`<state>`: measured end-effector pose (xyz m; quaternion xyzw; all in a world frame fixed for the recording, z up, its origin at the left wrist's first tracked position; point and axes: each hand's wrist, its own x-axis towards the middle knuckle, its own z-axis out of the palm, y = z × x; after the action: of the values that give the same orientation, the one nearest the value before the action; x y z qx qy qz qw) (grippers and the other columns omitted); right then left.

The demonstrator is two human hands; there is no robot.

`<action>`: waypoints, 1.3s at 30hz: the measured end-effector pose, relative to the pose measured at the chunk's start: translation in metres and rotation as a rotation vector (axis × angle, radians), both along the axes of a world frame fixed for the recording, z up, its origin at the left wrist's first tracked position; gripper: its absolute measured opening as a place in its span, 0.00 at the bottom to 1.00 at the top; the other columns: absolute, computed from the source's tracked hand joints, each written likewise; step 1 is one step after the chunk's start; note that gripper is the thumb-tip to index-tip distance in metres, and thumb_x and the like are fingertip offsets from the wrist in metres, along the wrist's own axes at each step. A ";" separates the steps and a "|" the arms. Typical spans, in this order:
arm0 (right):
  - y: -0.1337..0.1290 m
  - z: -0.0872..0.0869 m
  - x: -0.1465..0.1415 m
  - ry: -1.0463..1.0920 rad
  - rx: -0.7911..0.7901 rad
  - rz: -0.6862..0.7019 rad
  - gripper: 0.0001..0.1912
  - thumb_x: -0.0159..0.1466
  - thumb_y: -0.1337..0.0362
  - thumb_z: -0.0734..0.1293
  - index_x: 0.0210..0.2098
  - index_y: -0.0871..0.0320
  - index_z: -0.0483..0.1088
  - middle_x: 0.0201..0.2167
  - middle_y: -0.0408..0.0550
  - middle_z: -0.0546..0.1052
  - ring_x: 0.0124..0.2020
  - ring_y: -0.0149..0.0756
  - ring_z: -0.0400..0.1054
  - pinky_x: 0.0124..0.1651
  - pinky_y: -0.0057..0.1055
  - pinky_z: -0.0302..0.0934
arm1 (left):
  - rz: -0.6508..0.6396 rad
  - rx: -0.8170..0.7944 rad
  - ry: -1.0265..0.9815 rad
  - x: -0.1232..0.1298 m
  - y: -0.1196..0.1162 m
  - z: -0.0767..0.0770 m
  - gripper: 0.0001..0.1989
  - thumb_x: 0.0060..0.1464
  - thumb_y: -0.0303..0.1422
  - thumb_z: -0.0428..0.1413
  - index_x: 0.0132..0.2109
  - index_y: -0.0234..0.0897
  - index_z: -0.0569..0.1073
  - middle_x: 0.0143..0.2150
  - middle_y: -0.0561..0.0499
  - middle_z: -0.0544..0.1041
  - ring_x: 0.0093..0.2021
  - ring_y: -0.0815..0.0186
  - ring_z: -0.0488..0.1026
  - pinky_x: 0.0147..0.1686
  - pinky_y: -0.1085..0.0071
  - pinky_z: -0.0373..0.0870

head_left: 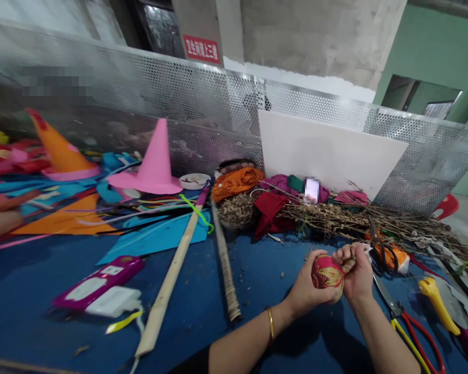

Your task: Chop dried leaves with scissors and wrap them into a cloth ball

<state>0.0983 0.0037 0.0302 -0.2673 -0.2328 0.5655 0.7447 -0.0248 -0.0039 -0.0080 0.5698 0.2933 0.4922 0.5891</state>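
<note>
My left hand [309, 283], with a gold bangle on its wrist, wraps round a stuffed cloth ball [327, 272] in red and gold patterned fabric. The fingers of my right hand [358, 272] are closed on the ball's gathered cloth end, where a bit of white material sticks out past the thumb. Both hands hold the ball just above the blue table [281, 283]. Right of my right hand lie scissors with red and yellow handles [419, 332]. Black-handled scissors [382, 249] rest beyond it on an orange and white bundle [395, 258].
Dried stalks [335, 218] spread along the back before a white board [331, 150]. Leftward are wooden sticks [175, 265], a purple device [101, 280] with a white plug, and a pink pointed hat [158, 161]. Another person's blurred hand [0, 226] shows at far left. A yellow-handled tool [439, 304] lies right.
</note>
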 end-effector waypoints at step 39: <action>-0.009 0.005 0.004 0.067 0.051 0.138 0.26 0.61 0.46 0.63 0.19 0.55 0.51 0.11 0.31 0.49 0.11 0.22 0.34 0.12 0.21 0.42 | 0.041 0.075 0.092 -0.004 0.000 -0.003 0.38 0.33 0.33 0.68 0.54 0.39 0.63 0.45 0.48 0.73 0.43 0.59 0.71 0.46 0.63 0.68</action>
<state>0.1021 -0.0052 0.0356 -0.2123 -0.2400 0.6179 0.7180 -0.0288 -0.0043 -0.0108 0.6074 0.3133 0.4881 0.5429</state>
